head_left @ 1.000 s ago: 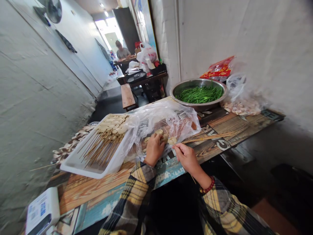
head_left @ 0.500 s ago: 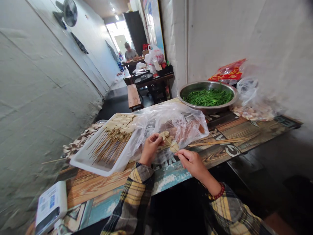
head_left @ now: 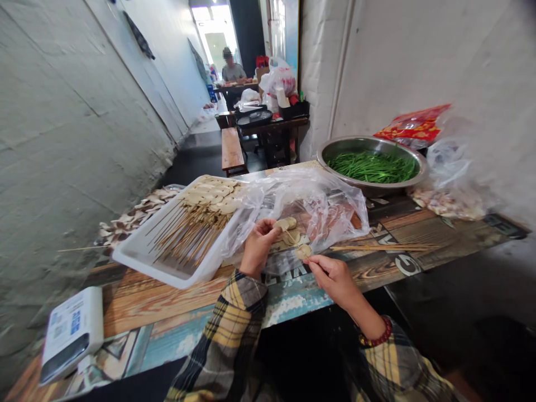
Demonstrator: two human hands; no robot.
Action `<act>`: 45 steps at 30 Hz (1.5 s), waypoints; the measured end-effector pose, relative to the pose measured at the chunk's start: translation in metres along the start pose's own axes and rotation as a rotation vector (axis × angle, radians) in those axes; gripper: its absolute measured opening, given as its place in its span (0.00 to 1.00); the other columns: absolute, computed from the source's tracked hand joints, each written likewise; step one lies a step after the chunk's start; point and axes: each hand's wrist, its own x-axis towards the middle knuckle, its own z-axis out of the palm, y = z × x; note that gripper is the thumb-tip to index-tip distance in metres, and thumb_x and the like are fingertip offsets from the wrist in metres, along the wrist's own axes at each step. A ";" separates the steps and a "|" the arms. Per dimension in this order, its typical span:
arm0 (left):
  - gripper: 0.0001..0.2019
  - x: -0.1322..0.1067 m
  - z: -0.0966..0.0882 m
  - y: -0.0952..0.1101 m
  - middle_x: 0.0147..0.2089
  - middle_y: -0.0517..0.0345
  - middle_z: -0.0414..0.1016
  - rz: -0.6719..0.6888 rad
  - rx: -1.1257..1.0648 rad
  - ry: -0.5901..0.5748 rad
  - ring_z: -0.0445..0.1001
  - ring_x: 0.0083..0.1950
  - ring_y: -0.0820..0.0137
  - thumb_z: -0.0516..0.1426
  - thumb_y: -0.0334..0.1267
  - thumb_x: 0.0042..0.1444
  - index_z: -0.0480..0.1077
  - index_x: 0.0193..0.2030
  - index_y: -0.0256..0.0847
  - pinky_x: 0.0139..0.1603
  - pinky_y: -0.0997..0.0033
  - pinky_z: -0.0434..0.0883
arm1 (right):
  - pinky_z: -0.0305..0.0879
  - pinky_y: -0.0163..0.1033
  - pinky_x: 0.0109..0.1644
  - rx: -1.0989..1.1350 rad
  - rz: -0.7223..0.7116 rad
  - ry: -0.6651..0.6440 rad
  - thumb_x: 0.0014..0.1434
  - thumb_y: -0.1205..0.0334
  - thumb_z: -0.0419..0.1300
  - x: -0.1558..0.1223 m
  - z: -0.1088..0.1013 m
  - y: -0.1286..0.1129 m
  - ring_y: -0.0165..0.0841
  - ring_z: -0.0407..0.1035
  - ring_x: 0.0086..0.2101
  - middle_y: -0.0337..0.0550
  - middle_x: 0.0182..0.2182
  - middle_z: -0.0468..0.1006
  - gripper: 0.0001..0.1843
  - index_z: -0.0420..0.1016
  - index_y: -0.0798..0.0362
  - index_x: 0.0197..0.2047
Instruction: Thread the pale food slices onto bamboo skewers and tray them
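Note:
My left hand [head_left: 257, 245] pinches a thin, pale round slice [head_left: 283, 225] between thumb and fingers, over the open mouth of a clear plastic bag [head_left: 335, 198]. More pale slices [head_left: 292, 238] lie just behind it. Close by on the right, my right hand [head_left: 335, 277] is closed in a pinch on a thin wooden skewer, mostly hidden by the fingers, with another pale slice [head_left: 304, 252] at its front. To the left, a white tray [head_left: 140, 267] holds many skewers [head_left: 188, 231] with flat pale slices [head_left: 213, 192] on their far ends.
A steel bowl [head_left: 421, 176] of long green vegetables [head_left: 372, 167] stands at the back right, beside plastic bags [head_left: 450, 195]. Loose skewers [head_left: 389, 247] lie on the table [head_left: 167, 301]. A white device [head_left: 73, 329] sits front left. Someone [head_left: 233, 71] sits far back.
The camera view has shifted, so the background sits lower right. Both hands stay close together; the left-hand slice and the right-hand slice are slightly farther apart.

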 end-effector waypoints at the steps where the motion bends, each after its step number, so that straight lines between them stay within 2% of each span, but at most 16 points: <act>1: 0.11 0.000 0.000 -0.001 0.28 0.64 0.71 0.006 0.000 0.003 0.67 0.28 0.77 0.65 0.38 0.42 0.69 0.30 0.38 0.31 0.77 0.63 | 0.59 0.31 0.24 -0.009 -0.002 -0.002 0.64 0.59 0.51 0.000 0.000 0.000 0.31 0.68 0.20 0.37 0.15 0.72 0.16 0.80 0.55 0.39; 10: 0.10 0.002 -0.001 -0.003 0.28 0.64 0.69 0.051 -0.009 0.045 0.65 0.28 0.77 0.65 0.37 0.42 0.69 0.30 0.38 0.31 0.77 0.62 | 0.60 0.31 0.25 -0.056 -0.020 -0.004 0.64 0.61 0.51 0.000 0.002 0.001 0.31 0.71 0.21 0.39 0.18 0.75 0.16 0.80 0.56 0.39; 22: 0.13 0.003 -0.003 -0.006 0.27 0.62 0.70 0.059 0.019 -0.012 0.66 0.28 0.76 0.67 0.41 0.42 0.70 0.30 0.37 0.30 0.76 0.62 | 0.61 0.30 0.26 -0.061 -0.031 0.022 0.64 0.61 0.52 0.000 0.006 0.005 0.31 0.71 0.21 0.39 0.20 0.77 0.15 0.80 0.56 0.40; 28: 0.11 0.001 0.000 -0.002 0.27 0.63 0.70 0.084 0.070 -0.029 0.65 0.28 0.77 0.66 0.40 0.42 0.70 0.28 0.37 0.30 0.77 0.62 | 0.63 0.30 0.28 -0.080 -0.037 0.046 0.64 0.62 0.52 0.000 0.006 0.004 0.33 0.75 0.27 0.42 0.26 0.81 0.14 0.80 0.54 0.38; 32: 0.10 -0.002 0.002 0.000 0.26 0.64 0.69 0.044 0.016 -0.046 0.65 0.27 0.78 0.66 0.38 0.42 0.70 0.27 0.37 0.29 0.78 0.61 | 0.66 0.31 0.33 -0.072 -0.061 0.067 0.64 0.63 0.52 0.000 0.006 0.004 0.34 0.77 0.30 0.43 0.30 0.83 0.14 0.80 0.54 0.38; 39: 0.12 -0.004 0.003 0.001 0.26 0.65 0.69 -0.110 -0.217 -0.072 0.67 0.26 0.79 0.67 0.35 0.41 0.69 0.30 0.38 0.27 0.80 0.62 | 0.66 0.32 0.34 -0.104 -0.106 0.065 0.64 0.63 0.52 -0.002 0.007 0.009 0.33 0.76 0.27 0.43 0.29 0.82 0.14 0.79 0.55 0.40; 45: 0.13 -0.004 0.002 0.001 0.28 0.63 0.71 -0.124 -0.274 -0.078 0.68 0.26 0.79 0.68 0.37 0.41 0.70 0.30 0.36 0.27 0.79 0.64 | 0.67 0.32 0.31 -0.123 -0.092 0.060 0.64 0.61 0.52 -0.004 0.008 0.010 0.32 0.74 0.24 0.43 0.27 0.82 0.15 0.80 0.56 0.41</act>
